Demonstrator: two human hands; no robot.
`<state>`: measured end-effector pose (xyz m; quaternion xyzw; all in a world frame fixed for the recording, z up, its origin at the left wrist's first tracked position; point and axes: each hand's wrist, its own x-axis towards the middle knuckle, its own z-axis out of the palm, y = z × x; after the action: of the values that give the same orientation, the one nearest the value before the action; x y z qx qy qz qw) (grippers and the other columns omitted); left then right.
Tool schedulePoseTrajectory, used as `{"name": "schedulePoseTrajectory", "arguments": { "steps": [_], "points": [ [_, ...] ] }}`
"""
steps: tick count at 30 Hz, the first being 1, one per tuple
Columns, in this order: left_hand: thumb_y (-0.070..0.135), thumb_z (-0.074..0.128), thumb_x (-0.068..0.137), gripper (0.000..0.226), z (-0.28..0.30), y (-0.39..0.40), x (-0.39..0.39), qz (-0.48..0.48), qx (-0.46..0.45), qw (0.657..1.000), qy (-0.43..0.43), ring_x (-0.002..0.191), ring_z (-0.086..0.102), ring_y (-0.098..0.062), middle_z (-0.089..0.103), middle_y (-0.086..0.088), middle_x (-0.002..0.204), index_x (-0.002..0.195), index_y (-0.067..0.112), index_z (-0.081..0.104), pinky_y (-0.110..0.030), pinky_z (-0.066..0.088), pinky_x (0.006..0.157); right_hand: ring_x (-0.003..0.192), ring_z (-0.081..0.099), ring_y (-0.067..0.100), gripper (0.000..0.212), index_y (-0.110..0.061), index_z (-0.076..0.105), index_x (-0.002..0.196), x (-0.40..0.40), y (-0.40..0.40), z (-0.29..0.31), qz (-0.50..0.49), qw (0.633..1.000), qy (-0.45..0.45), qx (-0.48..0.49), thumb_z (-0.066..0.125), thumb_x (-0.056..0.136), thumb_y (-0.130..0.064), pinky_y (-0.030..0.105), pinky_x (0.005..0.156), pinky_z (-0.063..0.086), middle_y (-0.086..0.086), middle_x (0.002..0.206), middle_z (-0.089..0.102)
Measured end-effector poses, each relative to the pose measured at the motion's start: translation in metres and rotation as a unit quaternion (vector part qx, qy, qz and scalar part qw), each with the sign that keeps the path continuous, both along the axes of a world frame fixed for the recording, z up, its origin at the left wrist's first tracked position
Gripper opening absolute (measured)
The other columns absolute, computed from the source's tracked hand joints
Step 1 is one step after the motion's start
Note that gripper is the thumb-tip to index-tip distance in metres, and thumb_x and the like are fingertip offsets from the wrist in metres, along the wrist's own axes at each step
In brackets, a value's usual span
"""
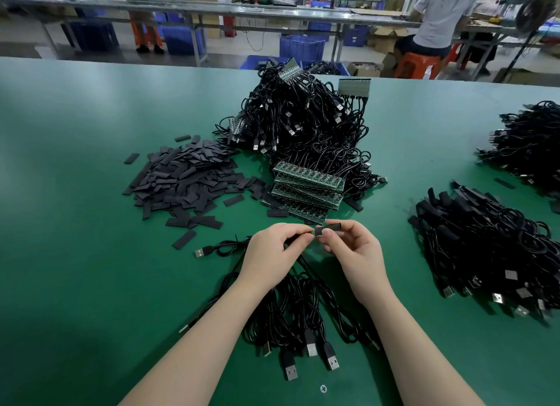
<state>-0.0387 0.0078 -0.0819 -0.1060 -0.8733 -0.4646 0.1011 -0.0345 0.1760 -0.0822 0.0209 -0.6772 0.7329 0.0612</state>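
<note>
Over the green table (pixel 91 284), my left hand (pixel 272 254) pinches the end of a black USB cable that carries a small circuit board (pixel 317 231). My right hand (pixel 353 248) pinches a flat black sleeve (pixel 333 225) at the board's tip. The two hands meet fingertip to fingertip just above the table. Below my wrists lies a bundle of black USB cables (pixel 303 323) with their plugs pointing toward me. How far the board sits inside the sleeve is hidden by my fingers.
A heap of flat black sleeves (pixel 185 181) lies to the left. A stack of green circuit board strips (pixel 306 187) and a big pile of cables (pixel 303 117) sit straight ahead. More cable piles (pixel 485 248) lie to the right. People work at benches behind.
</note>
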Motion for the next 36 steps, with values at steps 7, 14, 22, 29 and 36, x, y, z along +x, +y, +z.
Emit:
{"name": "schedulePoseTrajectory", "arguments": {
  "steps": [7, 14, 22, 29, 36],
  "points": [
    [0.042, 0.061, 0.091, 0.02, -0.0015, -0.0003, 0.0002, -0.001, 0.0, 1.0, -0.001, 0.1, 0.058, 0.006, 0.068, 0.021, 0.105, 0.108, 0.038, 0.072, -0.016, 0.048, 0.086, 0.087, 0.072, 0.01, 0.011, -0.023, 0.071, 0.091, 0.0014, 0.0003, 0.0002, -0.003, 1.0, -0.003, 0.031, 0.072, 0.089, -0.013, 0.023, 0.079, 0.057, 0.0, 0.092, 0.078],
    [0.045, 0.06, 0.091, 0.021, -0.001, -0.0003, 0.0013, -0.002, 0.004, 1.0, -0.006, 0.1, 0.057, 0.008, 0.065, 0.03, 0.096, 0.107, 0.038, 0.072, -0.013, 0.046, 0.084, 0.086, 0.073, 0.011, 0.007, -0.017, 0.07, 0.091, 0.0023, -0.0001, 0.0001, -0.006, 0.999, -0.003, 0.045, 0.074, 0.087, -0.012, 0.023, 0.078, 0.057, 0.0, 0.091, 0.077],
    [0.039, 0.064, 0.09, 0.021, -0.0004, -0.001, 0.0012, -0.016, 0.013, 1.0, -0.01, 0.099, 0.061, 0.004, 0.07, 0.018, 0.104, 0.109, 0.038, 0.072, -0.02, 0.049, 0.088, 0.077, 0.068, 0.006, 0.008, -0.019, 0.074, 0.087, 0.002, -0.0003, 0.002, -0.002, 0.999, 0.014, 0.051, 0.075, 0.086, -0.011, 0.016, 0.071, 0.052, -0.002, 0.086, 0.076],
    [0.038, 0.068, 0.088, 0.023, -0.0004, -0.0012, 0.0022, -0.026, 0.03, 0.999, -0.012, 0.098, 0.061, 0.006, 0.071, 0.017, 0.103, 0.11, 0.036, 0.073, -0.021, 0.049, 0.089, 0.069, 0.062, 0.005, 0.013, -0.029, 0.075, 0.082, 0.0022, 0.0004, 0.0028, 0.0, 0.999, 0.007, 0.05, 0.075, 0.087, -0.017, 0.016, 0.066, 0.05, -0.007, 0.076, 0.072],
    [0.041, 0.067, 0.087, 0.023, -0.0005, -0.0008, 0.0029, -0.02, 0.015, 1.0, -0.011, 0.099, 0.062, 0.004, 0.072, 0.016, 0.104, 0.109, 0.037, 0.073, -0.022, 0.049, 0.089, 0.07, 0.061, 0.008, 0.01, -0.026, 0.077, 0.081, 0.0034, -0.0015, 0.0059, 0.004, 0.999, -0.007, 0.049, 0.076, 0.086, -0.018, 0.021, 0.067, 0.05, 0.005, 0.077, 0.073]
  ]
}}
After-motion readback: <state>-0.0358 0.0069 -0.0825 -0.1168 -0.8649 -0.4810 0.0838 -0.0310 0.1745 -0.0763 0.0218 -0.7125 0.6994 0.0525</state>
